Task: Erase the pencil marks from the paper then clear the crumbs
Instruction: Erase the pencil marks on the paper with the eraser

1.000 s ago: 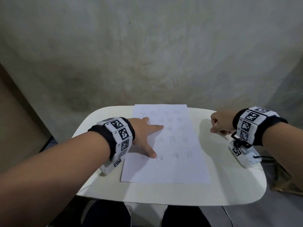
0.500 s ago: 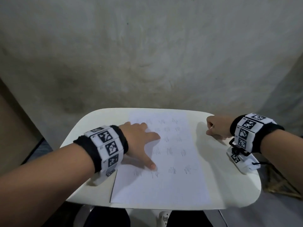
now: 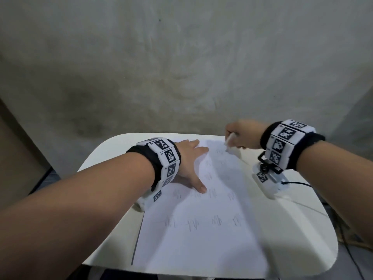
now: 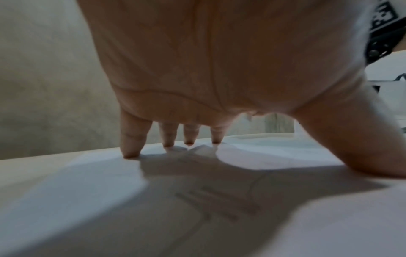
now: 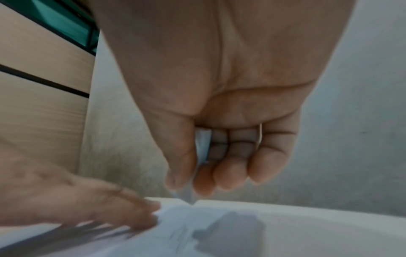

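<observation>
A white sheet of paper (image 3: 201,235) with rows of faint pencil marks (image 3: 192,225) lies on the small white table (image 3: 302,229). My left hand (image 3: 191,164) is spread flat on the sheet's left part, its fingertips (image 4: 131,153) and thumb pressing the paper (image 4: 197,217) down. My right hand (image 3: 242,134) hovers over the sheet's far right corner and pinches a white eraser (image 3: 230,141) between thumb and fingers. In the right wrist view the eraser (image 5: 203,146) points down at the paper's top edge (image 5: 175,208).
A grey stained wall (image 3: 181,67) stands close behind the table. A beige panel (image 3: 12,158) is at the left. A black cable (image 3: 298,183) runs off the table's right side. The table's front edge (image 3: 201,273) is right below me.
My right hand has moved left from the bare table onto the sheet's far right corner, with the eraser now showing. The left hand stays pressed on the paper. The camera came closer.
</observation>
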